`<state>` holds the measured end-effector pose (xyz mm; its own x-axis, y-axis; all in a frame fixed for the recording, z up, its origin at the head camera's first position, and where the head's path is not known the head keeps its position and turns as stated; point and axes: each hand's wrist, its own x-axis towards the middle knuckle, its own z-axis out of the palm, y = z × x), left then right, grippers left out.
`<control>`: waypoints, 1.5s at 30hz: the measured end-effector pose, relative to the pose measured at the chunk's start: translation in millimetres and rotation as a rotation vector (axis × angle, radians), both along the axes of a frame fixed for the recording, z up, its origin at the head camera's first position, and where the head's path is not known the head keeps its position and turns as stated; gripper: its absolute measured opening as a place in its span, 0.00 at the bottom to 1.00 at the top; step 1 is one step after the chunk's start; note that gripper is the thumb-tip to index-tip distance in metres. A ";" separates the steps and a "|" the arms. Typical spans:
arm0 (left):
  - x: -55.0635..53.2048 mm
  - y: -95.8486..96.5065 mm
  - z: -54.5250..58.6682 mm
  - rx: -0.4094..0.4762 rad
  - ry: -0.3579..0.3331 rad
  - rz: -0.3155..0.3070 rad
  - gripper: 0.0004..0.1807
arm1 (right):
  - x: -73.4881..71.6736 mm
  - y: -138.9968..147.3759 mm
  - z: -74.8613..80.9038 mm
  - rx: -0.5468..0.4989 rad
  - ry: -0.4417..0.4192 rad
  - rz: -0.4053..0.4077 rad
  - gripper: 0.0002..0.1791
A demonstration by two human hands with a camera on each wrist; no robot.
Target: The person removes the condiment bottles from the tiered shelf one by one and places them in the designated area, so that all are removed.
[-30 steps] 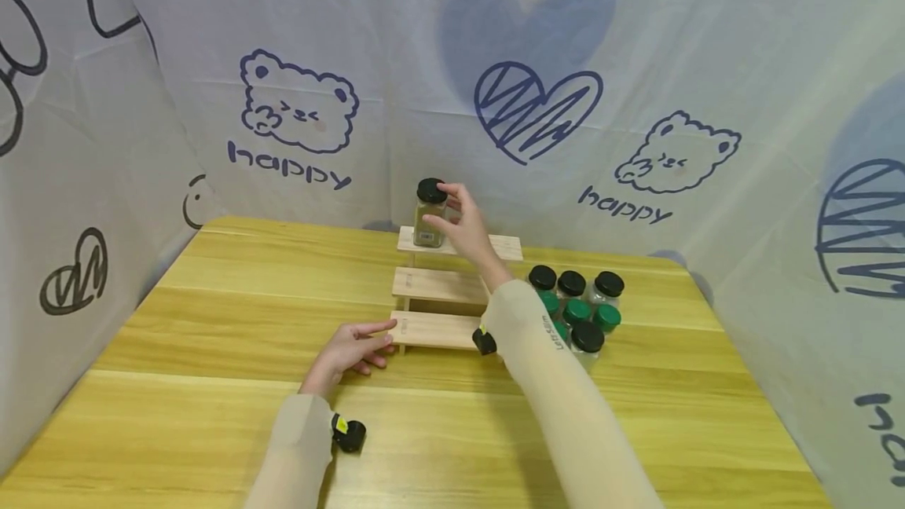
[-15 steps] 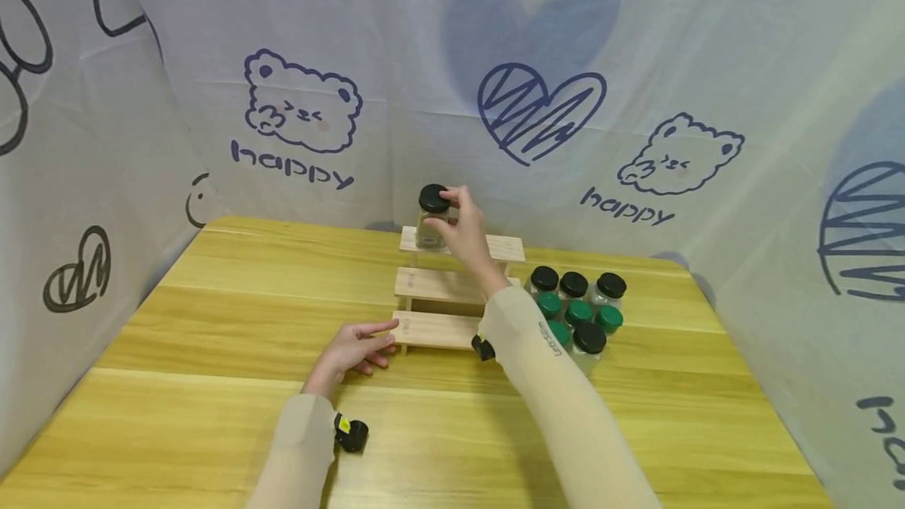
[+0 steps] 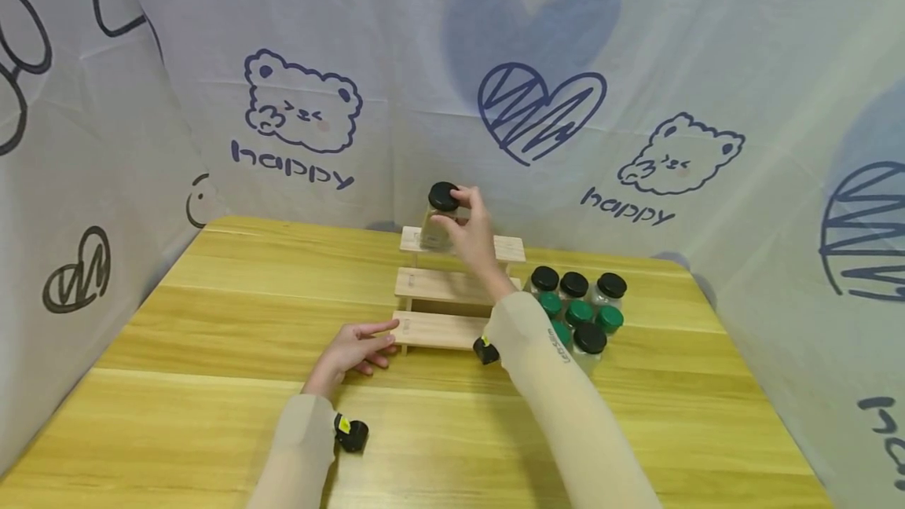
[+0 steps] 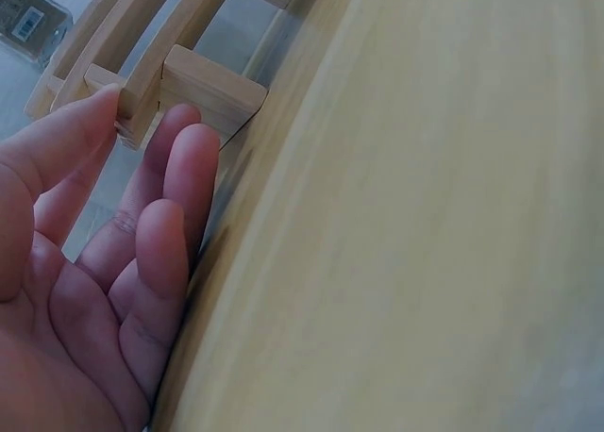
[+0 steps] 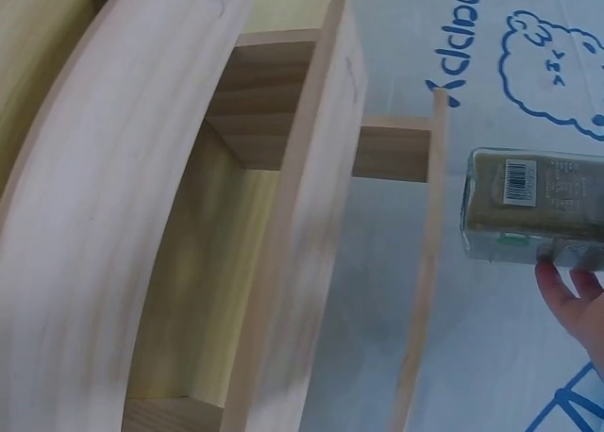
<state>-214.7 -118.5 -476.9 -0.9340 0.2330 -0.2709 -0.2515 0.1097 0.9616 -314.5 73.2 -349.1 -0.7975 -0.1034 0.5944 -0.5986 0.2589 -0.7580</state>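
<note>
My right hand (image 3: 475, 236) holds a clear glass jar with a black lid (image 3: 442, 195) over the left part of the top step of a three-step wooden rack (image 3: 441, 331). In the right wrist view, the jar (image 5: 533, 196) shows brownish contents and a barcode label, and a narrow gap separates its base from the step. Fingertips of that hand (image 5: 578, 309) touch its side. My left hand (image 3: 349, 348) pinches the left end of the lowest step. The left wrist view shows its thumb and a finger at the rack's corner (image 4: 203, 83), other fingers loosely curled below.
Right of the rack stands a close group of jars with black lids (image 3: 589, 338) and green lids (image 3: 579, 312). A printed cloth (image 3: 424, 61) hangs directly behind the wooden table (image 3: 212, 352) and along both sides.
My right hand has shifted the jar slightly to the right along the top step. The left hand keeps its place at the lowest step, and the other jars stay put.
</note>
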 end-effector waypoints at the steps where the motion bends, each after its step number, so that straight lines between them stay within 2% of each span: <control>1: -0.1 0.0 0.0 0.000 0.001 0.000 0.23 | 1.1 1.4 1.3 -0.008 -0.005 -0.002 0.24; 3: -0.2 -0.1 -0.3 0.001 0.004 -0.002 0.23 | 4.3 4.3 3.9 -0.025 -0.016 -0.006 0.24; 10: 0.6 -0.2 0.1 -0.001 0.007 -0.009 0.24 | 35.2 11.2 26.4 -0.044 -0.005 -0.039 0.22; 12: 0.9 -0.2 0.5 0.000 0.006 -0.013 0.24 | 38.3 14.7 27.5 -0.047 -0.012 -0.039 0.21; 23: -2.0 -1.7 -4.0 0.016 -0.002 -0.022 0.23 | 53.0 30.7 27.5 -0.045 -0.039 0.008 0.20; 30: 0.2 -1.0 0.5 0.017 0.002 -0.018 0.24 | 66.8 38.3 28.2 -0.064 -0.069 0.039 0.21; 37: 0.2 -0.8 2.2 0.014 0.005 -0.010 0.24 | 80.8 46.3 22.2 -0.054 -0.047 0.062 0.20; 44: 13.7 2.2 30.3 0.018 -0.002 -0.028 0.22 | 84.3 59.2 4.7 -0.058 -0.024 0.055 0.20; 45: 14.5 2.4 31.2 0.018 -0.004 -0.027 0.22 | 85.7 60.5 3.3 -0.060 -0.024 0.055 0.21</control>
